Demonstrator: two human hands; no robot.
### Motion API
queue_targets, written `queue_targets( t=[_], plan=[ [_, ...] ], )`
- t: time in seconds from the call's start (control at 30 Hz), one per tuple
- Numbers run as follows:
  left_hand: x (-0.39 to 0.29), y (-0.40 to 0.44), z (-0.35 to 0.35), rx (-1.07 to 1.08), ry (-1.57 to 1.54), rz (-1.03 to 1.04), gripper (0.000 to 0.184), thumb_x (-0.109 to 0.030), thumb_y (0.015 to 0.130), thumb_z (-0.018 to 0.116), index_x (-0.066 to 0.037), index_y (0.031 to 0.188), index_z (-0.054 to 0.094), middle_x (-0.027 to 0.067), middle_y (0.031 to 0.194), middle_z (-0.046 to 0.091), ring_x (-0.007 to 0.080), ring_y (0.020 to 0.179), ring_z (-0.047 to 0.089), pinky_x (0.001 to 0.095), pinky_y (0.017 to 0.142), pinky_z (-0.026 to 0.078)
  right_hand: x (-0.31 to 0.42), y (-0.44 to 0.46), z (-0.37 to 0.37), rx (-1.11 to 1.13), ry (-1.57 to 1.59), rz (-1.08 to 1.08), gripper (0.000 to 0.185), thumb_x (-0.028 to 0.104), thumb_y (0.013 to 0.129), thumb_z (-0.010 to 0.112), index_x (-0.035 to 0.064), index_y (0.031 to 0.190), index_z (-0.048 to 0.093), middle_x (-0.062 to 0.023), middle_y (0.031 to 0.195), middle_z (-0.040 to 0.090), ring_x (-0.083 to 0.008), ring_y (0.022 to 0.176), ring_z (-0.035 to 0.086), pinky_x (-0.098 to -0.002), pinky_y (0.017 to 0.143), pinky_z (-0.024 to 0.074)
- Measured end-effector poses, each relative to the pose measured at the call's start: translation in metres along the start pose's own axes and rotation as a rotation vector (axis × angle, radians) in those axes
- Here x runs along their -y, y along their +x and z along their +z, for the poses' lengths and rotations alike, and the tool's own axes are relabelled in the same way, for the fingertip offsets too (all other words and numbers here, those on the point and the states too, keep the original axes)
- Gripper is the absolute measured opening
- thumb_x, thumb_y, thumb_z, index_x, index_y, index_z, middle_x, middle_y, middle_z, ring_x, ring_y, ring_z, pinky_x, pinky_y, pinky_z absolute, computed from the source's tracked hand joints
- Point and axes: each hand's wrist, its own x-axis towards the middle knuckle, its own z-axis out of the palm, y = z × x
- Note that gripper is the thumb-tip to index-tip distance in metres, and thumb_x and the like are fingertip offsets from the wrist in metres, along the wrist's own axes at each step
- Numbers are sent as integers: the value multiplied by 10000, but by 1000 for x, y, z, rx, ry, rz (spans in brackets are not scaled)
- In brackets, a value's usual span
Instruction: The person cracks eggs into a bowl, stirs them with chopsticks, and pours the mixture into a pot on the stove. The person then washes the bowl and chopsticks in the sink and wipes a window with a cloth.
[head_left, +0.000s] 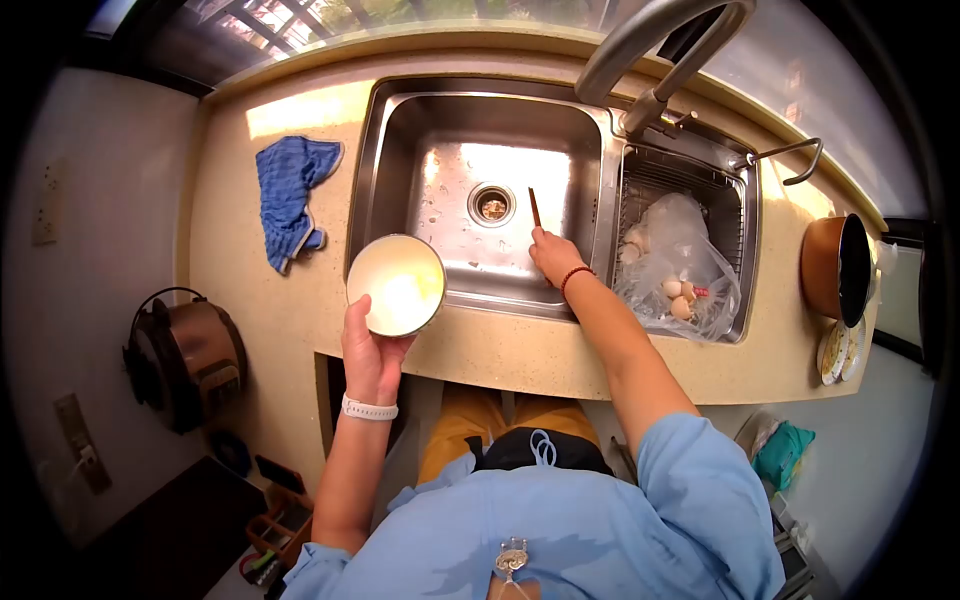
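Find the bowl (396, 285) over the edge of the sink (440, 135), at eight o'clock from the drain (492, 205). Looks light, stiff and smooth, likely slippery if wet; best held by rim and side. Grasped by the left hand (376, 352), with thumb near the rim and other fingers mostly hidden beneath, so spread hard to tell. At four o'clock, see the right hand (558, 257), with fingers closed round chopsticks (534, 207). Farther out, note a plastic bag (690, 248) at three, a cloth (289, 195) at nine.
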Motion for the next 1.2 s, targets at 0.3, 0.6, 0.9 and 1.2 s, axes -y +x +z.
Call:
queue_targets(
  t=[0.3, 0.6, 0.9, 1.2],
  plan=[
    [-5, 25, 27, 106, 52, -40, 437, -292, 931, 548, -81, 1307, 478, 99, 1222, 605, 234, 1084, 635, 395, 831, 584, -10, 17, 47, 57, 201, 568, 200, 139, 913, 523, 20, 1027, 636, -130, 1080, 626, -280, 969, 656, -360, 814, 543],
    [-14, 43, 80, 291, 110, 24, 417, -203, 941, 534, -105, 1340, 462, 76, 1220, 587, 209, 1076, 629, 379, 843, 582, -74, -16, -176, -1065, 658, 915, 534, 290, 891, 654, -3, 1305, 486, -120, 871, 614, -316, 833, 594, -431, 822, 477],
    [6, 77, 154, 381, 117, 89, 412, -146, 941, 526, -134, 1349, 473, 44, 1193, 603, 171, 1024, 641, 328, 771, 591, -178, -21, -230, -848, 345, 982, 319, 288, 963, 516, 1, 993, 652, -248, 1021, 649, -428, 989, 601, -494, 822, 477],
    [32, 89, 171, 401, 119, 32, 458, -133, 919, 534, -135, 1372, 467, 27, 1205, 603, 150, 1012, 623, 318, 772, 552, -207, -24, -219, -932, 360, 935, 337, 333, 962, 511, 42, 925, 677, -229, 903, 667, -434, 911, 619, -492, 788, 476]
  ],
)
